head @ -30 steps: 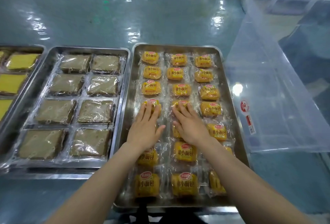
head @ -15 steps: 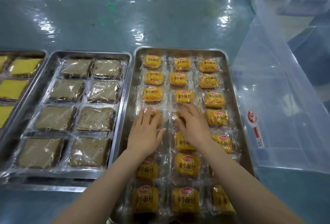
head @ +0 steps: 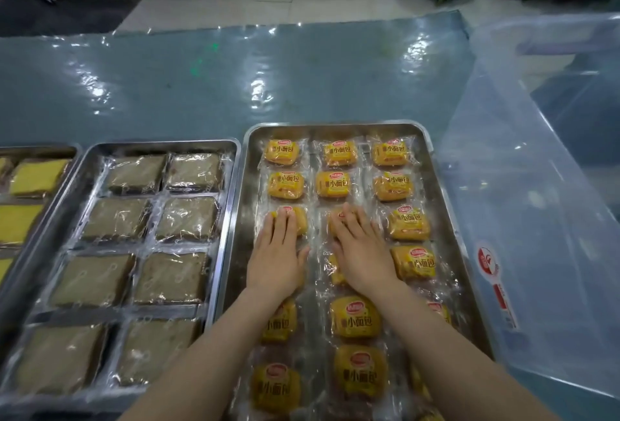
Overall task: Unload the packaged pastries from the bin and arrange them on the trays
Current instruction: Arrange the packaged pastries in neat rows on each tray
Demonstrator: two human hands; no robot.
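A steel tray (head: 446, 205) holds several yellow packaged buns (head: 337, 153) in three columns. My left hand (head: 276, 252) lies flat with straight fingers on a bun in the left column, third row. My right hand (head: 360, 252) lies flat on the buns of the middle column, its fingertips on the third-row bun. The buns under both palms are mostly hidden. The clear plastic bin (head: 536, 185) stands to the right of the tray; I see nothing inside it.
A second steel tray (head: 228, 192) to the left holds several brown wrapped cakes (head: 188, 219). A third tray (head: 72, 152) at the far left holds yellow cakes (head: 37, 177). All stand on a glossy blue table (head: 235, 85). Floor lies beyond it.
Both hands have slid about one row farther up the tray over the buns. The camera has tilted upward, showing more table and floor.
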